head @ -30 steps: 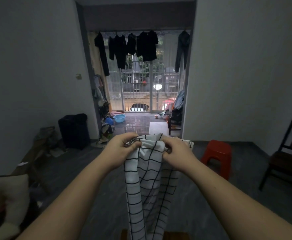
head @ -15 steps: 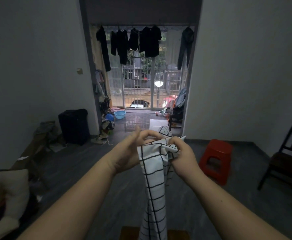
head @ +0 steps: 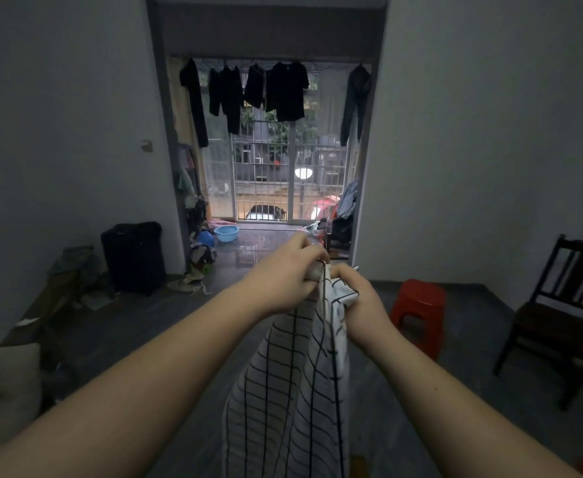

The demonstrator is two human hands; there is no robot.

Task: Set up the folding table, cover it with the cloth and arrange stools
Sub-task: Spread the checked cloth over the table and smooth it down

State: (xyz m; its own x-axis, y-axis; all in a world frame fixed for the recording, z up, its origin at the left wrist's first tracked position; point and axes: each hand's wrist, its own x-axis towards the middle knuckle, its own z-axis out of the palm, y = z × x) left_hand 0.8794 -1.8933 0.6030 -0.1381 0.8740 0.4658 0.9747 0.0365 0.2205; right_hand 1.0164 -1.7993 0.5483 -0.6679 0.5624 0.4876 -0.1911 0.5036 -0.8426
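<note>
A white cloth with a black grid [head: 293, 391] hangs bunched in front of me, held up at chest height. My left hand [head: 283, 274] grips its top edge, fingers curled over the fabric. My right hand [head: 352, 291] grips the same edge right beside it, a folded corner poking out over the knuckles. Both hands almost touch. A red plastic stool [head: 419, 312] stands on the dark floor to the right of my hands. The folding table is not clearly in view; only a brown sliver [head: 357, 465] shows under the cloth at the bottom edge.
A dark wooden chair [head: 559, 315] stands by the right wall. A black suitcase [head: 134, 257] and clutter line the left wall. Ahead, a balcony doorway holds hanging dark clothes [head: 276, 91] and a blue basin [head: 226, 233]. A pale cushion [head: 3, 384] lies at the lower left.
Both hands have drawn closer together and risen a little, gathering the cloth's top edge into a narrower bunch. The view has shifted slightly left.
</note>
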